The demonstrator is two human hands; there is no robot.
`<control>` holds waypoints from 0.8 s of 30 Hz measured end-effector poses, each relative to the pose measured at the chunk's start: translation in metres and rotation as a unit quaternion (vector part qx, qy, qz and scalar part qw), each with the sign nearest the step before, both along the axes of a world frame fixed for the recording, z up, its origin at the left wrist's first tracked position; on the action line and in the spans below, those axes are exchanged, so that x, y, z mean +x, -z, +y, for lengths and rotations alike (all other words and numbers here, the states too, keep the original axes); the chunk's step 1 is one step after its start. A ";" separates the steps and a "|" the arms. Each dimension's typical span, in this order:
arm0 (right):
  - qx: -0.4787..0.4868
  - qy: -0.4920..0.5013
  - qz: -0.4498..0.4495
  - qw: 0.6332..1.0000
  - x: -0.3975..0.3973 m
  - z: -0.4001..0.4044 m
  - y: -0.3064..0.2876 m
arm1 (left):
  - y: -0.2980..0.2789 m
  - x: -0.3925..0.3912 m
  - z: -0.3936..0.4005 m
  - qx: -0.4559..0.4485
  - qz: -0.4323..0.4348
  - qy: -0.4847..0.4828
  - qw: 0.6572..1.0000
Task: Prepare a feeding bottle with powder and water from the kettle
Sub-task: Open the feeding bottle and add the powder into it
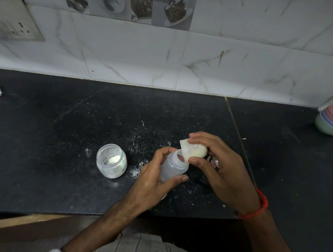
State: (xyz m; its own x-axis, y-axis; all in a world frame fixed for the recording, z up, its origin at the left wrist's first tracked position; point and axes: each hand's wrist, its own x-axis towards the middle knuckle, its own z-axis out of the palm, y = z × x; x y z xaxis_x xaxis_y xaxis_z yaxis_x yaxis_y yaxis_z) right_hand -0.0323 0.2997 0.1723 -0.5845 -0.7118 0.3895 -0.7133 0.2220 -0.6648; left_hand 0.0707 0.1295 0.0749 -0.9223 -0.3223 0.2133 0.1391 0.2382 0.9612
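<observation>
Both hands meet over the black speckled stone counter (63,139). His left hand (154,181) wraps around the body of a small translucent plastic feeding bottle (173,168), fingers curled behind it and thumb across the front, holding it tilted so its long axis runs from lower left up to the right, with the open mouth pointing toward the other hand. His right hand (223,168) pinches a pale rounded plastic scoop (193,150) between thumb and fingers, tipped with its flat lip right at the bottle's rim; creamy powder shows through its cloudy wall. Left of the bottle stands an open glass jar (111,161), squat and round, upright, with white powder clinging inside. Spilled powder (136,171) dusts the counter between jar and bottle. A red thread band (258,207) circles the right wrist.
</observation>
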 end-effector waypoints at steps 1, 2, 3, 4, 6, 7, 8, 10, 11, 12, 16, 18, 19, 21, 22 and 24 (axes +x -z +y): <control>-0.001 0.002 0.007 1.000 0.001 -0.001 0.000 | 0.000 0.000 0.000 0.001 -0.001 0.001 1.000; -0.004 0.004 0.014 1.000 0.001 -0.001 0.000 | 0.000 0.001 0.000 0.000 -0.003 0.001 1.000; -0.006 0.005 0.018 1.000 0.003 -0.001 0.000 | 0.000 0.001 0.001 0.000 -0.005 0.001 1.000; -0.006 0.005 0.021 1.000 0.004 -0.002 0.000 | 0.001 0.001 0.001 -0.001 -0.006 0.001 1.000; -0.011 0.010 0.022 1.000 0.005 -0.002 0.000 | 0.001 0.001 0.001 -0.001 -0.008 0.002 1.000; -0.013 0.013 0.021 1.000 0.006 -0.002 0.000 | 0.001 0.001 0.001 -0.001 -0.008 0.001 1.000; -0.013 0.016 0.018 1.000 0.007 -0.002 0.000 | 0.000 0.001 0.001 0.000 -0.008 0.001 1.000; -0.013 0.021 0.024 0.999 0.008 -0.003 0.001 | 0.000 0.001 0.001 0.001 -0.006 0.001 1.000; -0.017 0.026 0.032 0.999 0.009 -0.003 0.001 | 0.000 0.001 0.001 0.001 -0.005 0.001 1.000; -0.018 0.029 0.035 0.999 0.009 -0.003 0.001 | -0.001 0.001 0.001 0.000 -0.004 0.001 1.000; -0.011 0.028 0.032 0.999 0.010 -0.003 0.001 | -0.001 0.002 0.001 -0.004 -0.008 0.000 1.000; -0.021 0.039 0.045 0.998 0.011 -0.003 0.001 | -0.002 0.002 0.000 -0.004 -0.005 0.000 1.000; -0.019 0.036 0.044 0.998 0.011 -0.003 0.001 | -0.003 0.002 0.000 -0.006 -0.005 -0.001 1.000; -0.012 0.026 0.038 0.999 0.013 -0.004 0.001 | -0.004 0.002 0.001 -0.011 -0.009 -0.003 1.000; -0.012 0.026 0.036 0.999 0.014 -0.004 0.001 | -0.004 0.002 0.001 -0.010 -0.010 -0.003 1.000; -0.011 0.028 0.035 0.999 0.014 -0.004 0.001 | -0.004 0.003 0.001 -0.011 -0.011 -0.001 1.000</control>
State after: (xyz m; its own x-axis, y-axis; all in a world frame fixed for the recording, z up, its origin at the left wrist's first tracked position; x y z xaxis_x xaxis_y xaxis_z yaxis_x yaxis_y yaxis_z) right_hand -0.0180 0.2954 0.1709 -0.5943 -0.6693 0.4459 -0.7445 0.2481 -0.6198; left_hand 0.0732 0.1304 0.0793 -0.9261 -0.3193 0.2008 0.1181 0.2601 0.9583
